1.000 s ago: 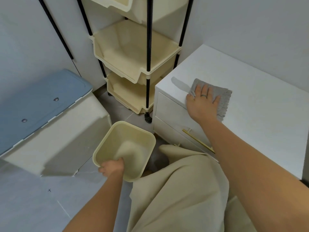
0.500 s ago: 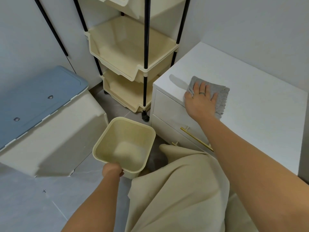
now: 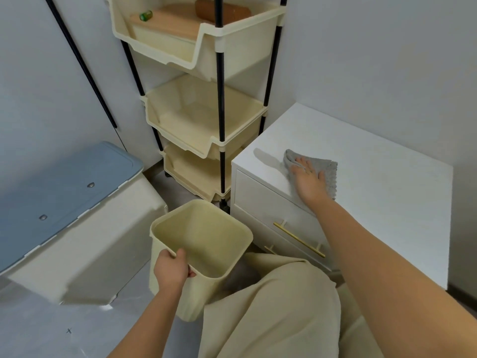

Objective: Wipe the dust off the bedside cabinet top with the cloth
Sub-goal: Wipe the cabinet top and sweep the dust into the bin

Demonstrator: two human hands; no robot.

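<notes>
Cloth (image 3: 327, 174) x1 flat under right hand (image 3: 308, 180); left hand (image 3: 171, 271) grips bin (image 3: 206, 244).

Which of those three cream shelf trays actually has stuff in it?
The top tray: it holds a wooden board, a small green item and a brown object. The middle tray and bottom tray look empty.

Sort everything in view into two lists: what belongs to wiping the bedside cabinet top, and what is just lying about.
Belongs to the job:
grey cloth
cabinet top
right hand, flat on the cloth
left hand, gripping the bin's rim
cream bin, empty, beside the cabinet

Lying about:
tiered rack
blue-lidded storage box
green bottle on the top tier
</notes>
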